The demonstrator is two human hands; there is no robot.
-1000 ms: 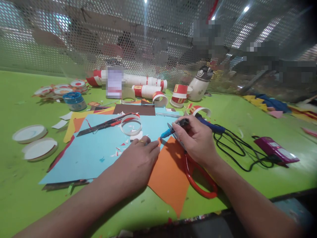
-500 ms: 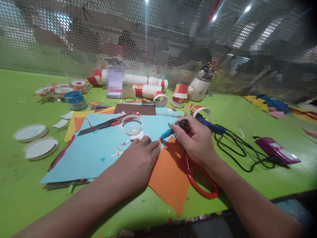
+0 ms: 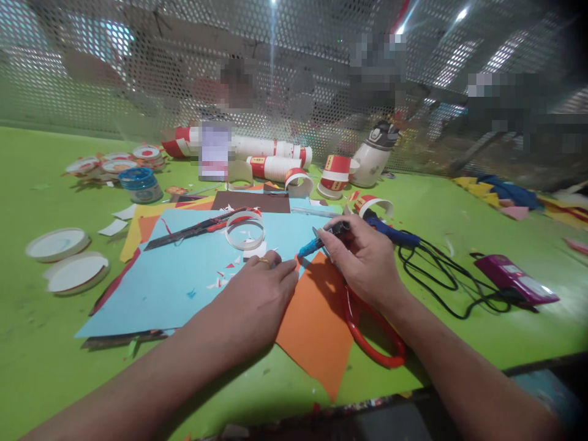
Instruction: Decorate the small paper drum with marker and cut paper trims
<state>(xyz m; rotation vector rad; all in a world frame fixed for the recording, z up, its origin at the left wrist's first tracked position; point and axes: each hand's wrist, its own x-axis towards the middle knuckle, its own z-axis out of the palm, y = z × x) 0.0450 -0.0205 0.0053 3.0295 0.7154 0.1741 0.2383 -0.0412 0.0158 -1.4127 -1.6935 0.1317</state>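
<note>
My left hand [image 3: 257,300] rests over a sheet of orange paper [image 3: 316,331], its fingers drawn together at the paper's upper corner; the thumb is hidden. In the closed fingers of my right hand [image 3: 367,257] is a black pen-like tool with a lumpy blue tip [image 3: 310,246]. That tip meets the orange corner, close to my left fingertips. Under my right hand lies a pair of scissors with red handles [image 3: 376,352], partly covered. Light blue paper [image 3: 160,294] spreads beneath, with a white paper ring [image 3: 245,244] and small red and white scraps on it.
Another pair of scissors [image 3: 193,231] lies on the blue paper. To the right, a blue handle [image 3: 399,234] trails black cord toward a purple box [image 3: 514,278]. Behind stand paper cups [image 3: 334,177], a blue-lidded jar [image 3: 140,185] and a white flask [image 3: 374,156]. White lids [image 3: 76,274] lie left.
</note>
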